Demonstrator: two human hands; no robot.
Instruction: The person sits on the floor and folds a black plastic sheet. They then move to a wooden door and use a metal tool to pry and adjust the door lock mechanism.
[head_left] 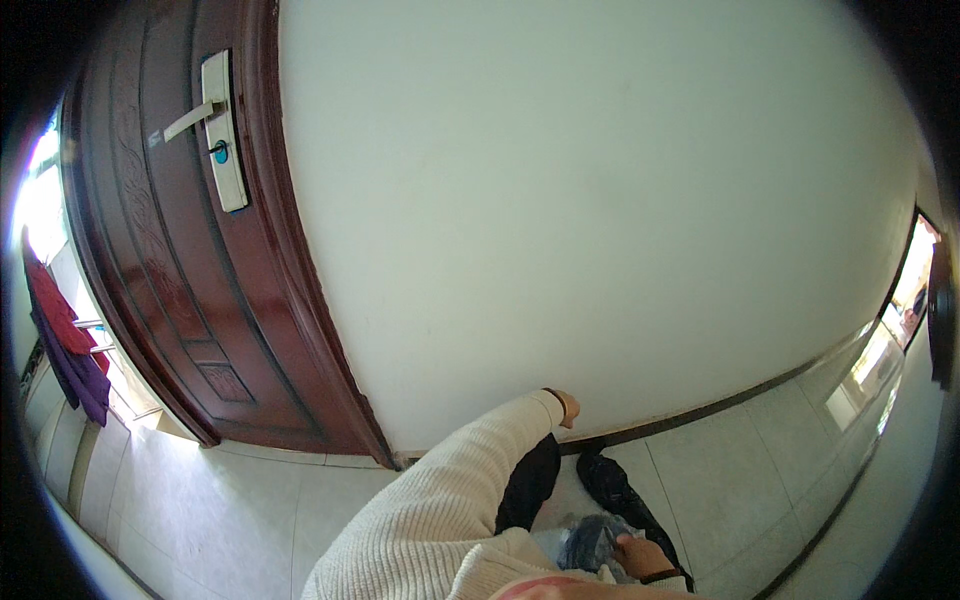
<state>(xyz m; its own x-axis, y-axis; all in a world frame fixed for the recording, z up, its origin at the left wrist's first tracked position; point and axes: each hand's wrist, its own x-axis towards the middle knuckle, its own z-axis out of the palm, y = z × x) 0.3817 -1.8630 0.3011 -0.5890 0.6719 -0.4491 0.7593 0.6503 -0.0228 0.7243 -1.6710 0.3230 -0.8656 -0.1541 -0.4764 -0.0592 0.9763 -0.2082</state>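
Blue-grey plastic is forming a bundle [588,542], lying to the right of, and nearer than, the door [220,270]. The right hand [643,556] is gripping it, fingers curling over its edge. The left hand [570,409] is showing close to the pale wall [600,220], also right of the door; whether its fingers are opening or closing cannot be told. Progress, in judgement: grasping is appearing complete; release is not yet showing.
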